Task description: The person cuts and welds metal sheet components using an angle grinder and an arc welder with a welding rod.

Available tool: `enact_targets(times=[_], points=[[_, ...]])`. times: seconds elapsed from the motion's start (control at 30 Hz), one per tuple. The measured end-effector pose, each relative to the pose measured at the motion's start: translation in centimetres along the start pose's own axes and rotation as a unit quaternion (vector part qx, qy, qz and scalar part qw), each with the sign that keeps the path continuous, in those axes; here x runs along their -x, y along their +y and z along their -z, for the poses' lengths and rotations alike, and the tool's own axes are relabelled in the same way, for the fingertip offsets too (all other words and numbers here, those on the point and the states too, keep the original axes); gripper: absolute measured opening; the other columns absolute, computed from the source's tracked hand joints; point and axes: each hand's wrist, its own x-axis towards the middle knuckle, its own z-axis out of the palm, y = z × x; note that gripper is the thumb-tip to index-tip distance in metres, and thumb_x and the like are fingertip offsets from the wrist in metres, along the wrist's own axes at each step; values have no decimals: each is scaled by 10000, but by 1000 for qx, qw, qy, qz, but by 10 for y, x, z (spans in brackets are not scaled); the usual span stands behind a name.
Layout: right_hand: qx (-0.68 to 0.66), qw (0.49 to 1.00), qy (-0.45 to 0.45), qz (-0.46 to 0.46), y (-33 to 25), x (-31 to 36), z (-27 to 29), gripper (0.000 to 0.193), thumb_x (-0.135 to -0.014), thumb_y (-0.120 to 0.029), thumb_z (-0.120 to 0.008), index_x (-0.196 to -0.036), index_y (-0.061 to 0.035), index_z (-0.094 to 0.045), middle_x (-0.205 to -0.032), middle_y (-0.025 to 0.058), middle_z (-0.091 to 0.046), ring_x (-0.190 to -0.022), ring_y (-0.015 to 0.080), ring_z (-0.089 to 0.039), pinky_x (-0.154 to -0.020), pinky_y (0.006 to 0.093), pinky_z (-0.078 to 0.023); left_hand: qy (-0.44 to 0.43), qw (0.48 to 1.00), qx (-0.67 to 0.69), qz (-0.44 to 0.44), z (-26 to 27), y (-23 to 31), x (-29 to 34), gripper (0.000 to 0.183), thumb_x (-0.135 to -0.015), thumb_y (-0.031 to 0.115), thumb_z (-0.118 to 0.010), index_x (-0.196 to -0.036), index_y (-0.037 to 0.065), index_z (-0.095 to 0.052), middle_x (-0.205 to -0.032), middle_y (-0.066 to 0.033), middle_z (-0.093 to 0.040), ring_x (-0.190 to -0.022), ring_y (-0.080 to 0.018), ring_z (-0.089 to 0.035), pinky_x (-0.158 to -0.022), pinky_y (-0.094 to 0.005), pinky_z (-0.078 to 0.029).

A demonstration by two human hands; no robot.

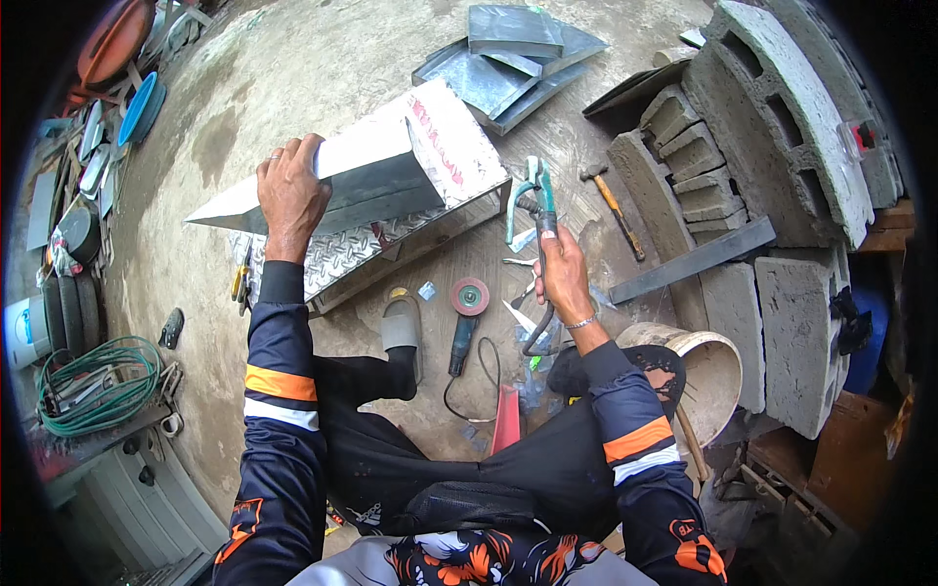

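My left hand is closed over the upper edge of a bent sheet-metal piece, thumb on the near side. That piece rests tilted on a low stand topped with patterned metal plate; a white panel with red marks adjoins its right end. In my right hand is a teal welding electrode holder, jaws pointing away from me, a dark cable running down from my grip. No rod shows in the jaws. The holder is apart from the sheet metal, to the right of the stand.
An angle grinder lies between my feet, beside a pink metal strip. Right are a hammer, a metal bar, concrete blocks and a bucket. Sheet-metal pieces lie ahead; a coiled green hose is left.
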Motion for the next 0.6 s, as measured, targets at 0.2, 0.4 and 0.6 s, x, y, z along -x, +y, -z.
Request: enact_targets(times=[0.2, 0.4, 0.6], points=[[11, 1000, 3, 12, -1, -2, 0, 352, -1036, -308, -465, -1276, -56, -515, -613, 17, -506, -397, 117, -480, -340, 285, -383, 24, 1000, -5, -6, -4, -3, 1, 393, -733, 66, -696, -1118, 107, -624, -1051, -67, -661, -1041, -287, -618, -939, -444, -434], [-14, 999, 11, 36, -3, 0, 2, 318, -1039, -319, -458, -1236, -76, -519, -630, 13, -506, -398, 98, -459, -335, 270, -370, -4, 1000, 19, -5, 0, 4, -2, 438, -683, 63, -714, -1092, 172, -603, -1013, -53, -652, -1009, -286, -622, -901, -439, -434], [0, 1000, -1, 12, 0, -3, 1, 294, -1047, -327, -437, -1193, -85, -518, -625, 11, -502, -390, 99, -453, -326, 272, -363, -7, 1000, 2, -4, 3, 2, -1, 431, -698, 41, -693, -1101, 166, -603, -1022, -55, -652, -1010, -282, -623, -900, -430, -433]])
